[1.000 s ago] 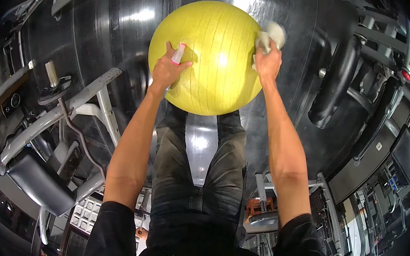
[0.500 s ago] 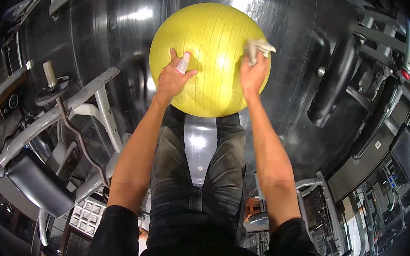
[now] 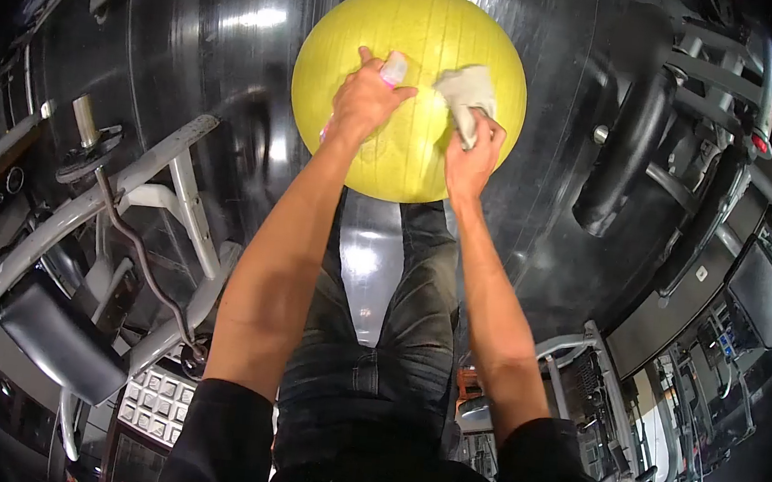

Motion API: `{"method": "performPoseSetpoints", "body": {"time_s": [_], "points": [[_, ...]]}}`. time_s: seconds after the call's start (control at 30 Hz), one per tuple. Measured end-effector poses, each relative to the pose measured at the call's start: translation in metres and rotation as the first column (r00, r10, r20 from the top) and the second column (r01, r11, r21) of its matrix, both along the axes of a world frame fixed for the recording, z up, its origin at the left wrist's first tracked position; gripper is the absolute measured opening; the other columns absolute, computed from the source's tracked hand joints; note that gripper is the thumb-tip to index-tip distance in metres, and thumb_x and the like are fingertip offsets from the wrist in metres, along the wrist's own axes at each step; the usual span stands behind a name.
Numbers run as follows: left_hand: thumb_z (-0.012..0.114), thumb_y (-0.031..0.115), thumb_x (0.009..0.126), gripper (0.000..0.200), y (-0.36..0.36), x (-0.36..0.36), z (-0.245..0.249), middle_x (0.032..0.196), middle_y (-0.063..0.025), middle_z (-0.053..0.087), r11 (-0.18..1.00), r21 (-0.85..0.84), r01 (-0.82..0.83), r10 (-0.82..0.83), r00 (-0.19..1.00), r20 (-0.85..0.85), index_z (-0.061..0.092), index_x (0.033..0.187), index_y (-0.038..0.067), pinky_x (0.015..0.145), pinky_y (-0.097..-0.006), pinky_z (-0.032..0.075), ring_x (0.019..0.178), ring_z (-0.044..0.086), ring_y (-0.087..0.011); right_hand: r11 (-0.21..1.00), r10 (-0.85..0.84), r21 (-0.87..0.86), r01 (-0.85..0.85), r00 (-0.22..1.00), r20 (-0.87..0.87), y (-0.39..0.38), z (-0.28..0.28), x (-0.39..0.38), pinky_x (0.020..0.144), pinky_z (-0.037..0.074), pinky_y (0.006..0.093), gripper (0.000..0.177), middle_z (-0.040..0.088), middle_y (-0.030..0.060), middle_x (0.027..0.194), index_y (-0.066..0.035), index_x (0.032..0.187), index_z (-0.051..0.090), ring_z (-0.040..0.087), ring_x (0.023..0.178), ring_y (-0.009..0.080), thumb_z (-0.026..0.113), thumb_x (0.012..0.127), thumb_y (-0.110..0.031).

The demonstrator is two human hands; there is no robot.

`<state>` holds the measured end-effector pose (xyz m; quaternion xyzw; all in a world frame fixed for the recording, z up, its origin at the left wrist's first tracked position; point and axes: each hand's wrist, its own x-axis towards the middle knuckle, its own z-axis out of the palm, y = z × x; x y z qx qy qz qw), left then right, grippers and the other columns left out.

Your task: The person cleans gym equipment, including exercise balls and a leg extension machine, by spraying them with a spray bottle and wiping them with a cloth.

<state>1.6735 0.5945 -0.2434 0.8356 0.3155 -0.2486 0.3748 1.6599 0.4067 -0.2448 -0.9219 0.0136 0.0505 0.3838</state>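
Observation:
A large yellow exercise ball stands on the dark floor in front of my legs. My left hand lies over its left half, closed around a small white bottle with pink parts; most of the bottle is hidden under the palm. The thumb points right, across the ball's surface. On the ball's right side, my right hand pinches a pale grey cloth. The cloth spreads out beyond the fingertips over the yellow surface.
Grey-framed gym machines stand to the left, one with a black pad and a curved bar. At the right is another machine with a thick black roller pad. Shiny black flooring runs around the ball.
The ball appears slightly higher and further right. My left hand has moved up and right with the bottle. My right hand has come lower, and the cloth now spreads to the left, less bunched.

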Motion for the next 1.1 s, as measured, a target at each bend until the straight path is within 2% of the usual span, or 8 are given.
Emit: {"method": "performPoseSetpoints", "body": {"time_s": [0.17, 0.27, 0.37, 0.57, 0.8, 0.9, 1.0, 1.1], "points": [[0.075, 0.043, 0.072, 0.076, -0.021, 0.01, 0.006, 0.141, -0.0197, 0.043, 0.997, 0.079, 0.017, -0.012, 0.998, -0.062, 0.05, 0.13, 0.002, 0.096, -0.0409, 0.046, 0.112, 0.058, -0.0334, 0.929, -0.364, 0.041, 0.367, 0.93, -0.059, 0.005, 0.001, -0.004, 0.086, 0.046, 0.0417, 0.039, 0.053, 0.0192, 0.105, -0.008, 0.112, 0.063, 0.054, 0.101, 0.0378, 0.063, 0.074, -0.003], [0.074, 0.044, 0.072, 0.076, -0.004, 0.005, -0.004, 0.142, -0.0184, 0.042, 1.0, 0.022, 0.016, -0.012, 0.988, -0.156, 0.049, 0.132, 0.004, 0.096, -0.0407, 0.046, 0.112, 0.058, -0.0338, 0.889, 0.452, 0.216, -0.404, 0.849, -0.274, -0.008, 0.024, -0.008, 0.081, 0.049, 0.0422, 0.039, 0.06, 0.0097, 0.108, -0.013, 0.109, 0.067, 0.057, 0.103, 0.0311, 0.065, 0.072, -0.003], [0.075, 0.047, 0.07, 0.074, 0.007, -0.016, -0.007, 0.142, -0.0207, 0.041, 0.993, 0.115, 0.039, -0.031, 0.997, -0.073, 0.054, 0.127, 0.005, 0.094, -0.0414, 0.047, 0.112, 0.058, -0.0352, 0.732, 0.676, -0.01, -0.681, 0.728, -0.117, -0.033, 0.018, 0.01, 0.08, 0.05, 0.0424, 0.039, 0.059, 0.0102, 0.106, -0.015, 0.109, 0.067, 0.059, 0.098, 0.0326, 0.066, 0.071, -0.003], [0.075, 0.051, 0.07, 0.092, -0.004, -0.031, -0.011, 0.125, -0.0242, 0.056, 0.993, 0.113, 0.043, -0.039, 0.999, -0.038, 0.04, 0.138, 0.001, 0.091, -0.0412, 0.048, 0.106, 0.061, -0.0368, 0.997, -0.073, -0.022, 0.073, 0.997, -0.019, -0.008, -0.006, -0.017, 0.084, 0.047, 0.0415, 0.037, 0.055, 0.0146, 0.104, -0.009, 0.11, 0.062, 0.057, 0.096, 0.0362, 0.065, 0.073, -0.004], [0.076, 0.052, 0.068, 0.107, 0.01, -0.063, -0.015, 0.105, -0.0287, 0.063, 0.994, 0.113, -0.005, -0.006, 0.995, 0.096, 0.027, 0.142, -0.008, 0.084, -0.0402, 0.05, 0.098, 0.063, -0.039, 0.819, 0.572, 0.048, -0.572, 0.807, -0.145, -0.029, 0.014, -0.017, 0.083, 0.052, 0.0391, 0.04, 0.06, 0.0081, 0.101, -0.015, 0.106, 0.067, 0.06, 0.095, 0.0298, 0.067, 0.068, -0.004], [0.077, 0.044, 0.07, 0.091, 0.009, -0.074, -0.007, 0.117, -0.0237, 0.061, 0.998, 0.058, -0.002, -0.003, 0.995, 0.095, 0.037, 0.139, -0.001, 0.087, -0.0422, 0.05, 0.1, 0.062, -0.0391, 0.999, 0.047, 0.01, -0.047, 0.998, -0.028, -0.034, -0.01, 0.006, 0.086, 0.048, 0.0394, 0.037, 0.062, 0.0106, 0.102, -0.012, 0.107, 0.067, 0.059, 0.097, 0.0324, 0.063, 0.07, -0.003], [0.078, 0.046, 0.07, 0.1, -0.004, -0.088, -0.008, 0.105, -0.0278, 0.063, 0.998, 0.055, 0.01, -0.016, 0.995, 0.102, 0.031, 0.14, -0.007, 0.081, -0.0389, 0.05, 0.097, 0.064, -0.037, 0.904, -0.407, 0.051, 0.424, 0.892, -0.197, -0.021, -0.025, 0.012, 0.087, 0.047, 0.039, 0.036, 0.063, 0.0114, 0.101, -0.01, 0.106, 0.067, 0.059, 0.098, 0.0338, 0.063, 0.071, -0.004], [0.079, 0.037, 0.072, 0.092, -0.017, -0.106, 0.0, 0.105, -0.0256, 0.064, 0.996, 0.05, -0.068, 0.064, 0.996, 0.067, 0.034, 0.139, -0.005, 0.076, -0.0386, 0.051, 0.094, 0.064, -0.0377, 0.984, 0.177, 0.043, -0.176, 0.984, -0.021, -0.025, -0.006, -0.009, 0.087, 0.048, 0.038, 0.036, 0.063, 0.0106, 0.1, -0.011, 0.106, 0.068, 0.059, 0.098, 0.0323, 0.065, 0.07, -0.005]]}}
